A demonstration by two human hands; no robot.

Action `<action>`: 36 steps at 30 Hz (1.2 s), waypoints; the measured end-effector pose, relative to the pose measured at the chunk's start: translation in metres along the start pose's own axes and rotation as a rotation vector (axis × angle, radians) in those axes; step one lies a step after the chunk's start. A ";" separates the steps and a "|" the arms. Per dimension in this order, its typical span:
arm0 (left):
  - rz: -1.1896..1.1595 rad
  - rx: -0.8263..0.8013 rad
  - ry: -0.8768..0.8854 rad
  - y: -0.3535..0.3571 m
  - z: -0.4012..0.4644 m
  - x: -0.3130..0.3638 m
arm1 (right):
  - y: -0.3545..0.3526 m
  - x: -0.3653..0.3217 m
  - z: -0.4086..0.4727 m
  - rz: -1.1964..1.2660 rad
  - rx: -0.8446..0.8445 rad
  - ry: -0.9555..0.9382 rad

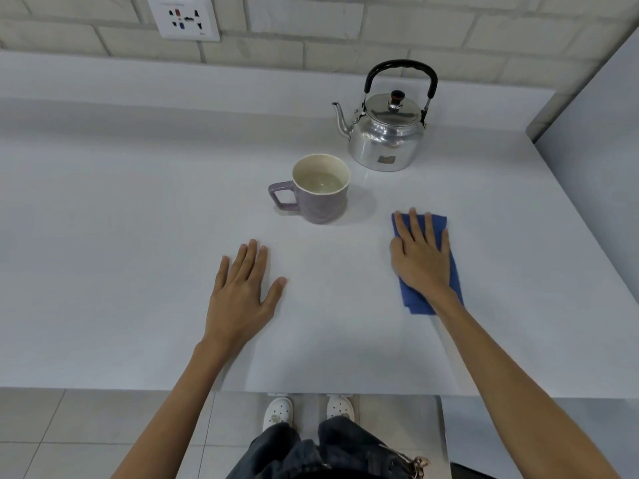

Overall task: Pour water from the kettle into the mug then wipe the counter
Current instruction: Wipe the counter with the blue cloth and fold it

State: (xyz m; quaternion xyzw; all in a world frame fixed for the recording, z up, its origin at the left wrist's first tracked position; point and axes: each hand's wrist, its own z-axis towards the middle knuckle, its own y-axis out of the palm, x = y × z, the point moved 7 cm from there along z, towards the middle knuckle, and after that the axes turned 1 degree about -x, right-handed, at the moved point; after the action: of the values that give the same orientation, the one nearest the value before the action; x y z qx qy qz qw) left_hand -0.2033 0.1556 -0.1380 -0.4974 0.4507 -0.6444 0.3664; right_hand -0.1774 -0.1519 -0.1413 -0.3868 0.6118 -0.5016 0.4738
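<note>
Left hand (242, 292) flat, kettle (383, 140) spout pointing left toward mug (318, 198)

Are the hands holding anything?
No grip on anything. The right hand lies flat on top of the blue cloth, pressing its middle; the left hand rests open on the counter.

Blue cloth (449, 271): middle hidden under the right hand (420, 257).
Wall socket (186, 17): top cut by the upper edge; markings too blurred to read.
Kettle (383, 140): small label illegible.
Table (103, 236): left and right ends run out of view.
Shoes (278, 411): heels hidden by trousers (311, 451).
</note>
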 end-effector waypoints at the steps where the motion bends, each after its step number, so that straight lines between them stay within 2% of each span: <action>1: 0.000 -0.003 0.001 0.000 0.000 0.000 | 0.002 -0.010 0.005 0.005 -0.011 0.002; 4: -0.003 -0.004 0.004 0.000 0.000 0.000 | 0.011 -0.048 -0.003 -0.012 -0.029 -0.044; 10: -0.014 -0.014 0.006 0.000 0.000 0.000 | 0.025 -0.118 -0.089 -0.065 -0.044 -0.332; 12: -0.019 -0.015 0.009 0.000 0.000 0.000 | 0.027 -0.115 -0.123 -0.060 -0.063 -0.427; 15: -0.030 -0.002 0.006 -0.001 -0.001 0.000 | 0.021 -0.076 -0.153 -0.026 -0.097 -0.509; 17: -0.032 0.006 0.006 -0.002 -0.001 0.000 | 0.010 -0.040 -0.146 -0.076 -0.061 -0.478; 20: -0.045 0.013 0.009 -0.002 -0.001 0.001 | 0.000 -0.012 -0.108 -0.083 -0.038 -0.269; 25: -0.169 0.005 -0.014 -0.003 0.000 -0.001 | 0.016 -0.060 -0.065 -0.059 0.002 -0.046; 29: -0.431 0.053 -0.069 -0.016 -0.002 -0.006 | 0.026 -0.140 -0.080 -0.034 0.027 -0.085; 32: -0.668 0.076 -0.180 -0.029 -0.008 -0.017 | 0.040 -0.206 -0.105 -0.001 -0.017 -0.175; 36: -0.676 0.140 -0.284 -0.048 -0.031 -0.035 | 0.056 -0.253 -0.125 0.031 -0.169 -0.274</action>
State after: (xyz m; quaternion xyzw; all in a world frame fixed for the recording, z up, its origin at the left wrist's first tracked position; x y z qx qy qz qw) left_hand -0.2260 0.2106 -0.1062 -0.6764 0.1605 -0.6828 0.2247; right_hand -0.2348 0.1297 -0.1414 -0.4805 0.5873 -0.3837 0.5263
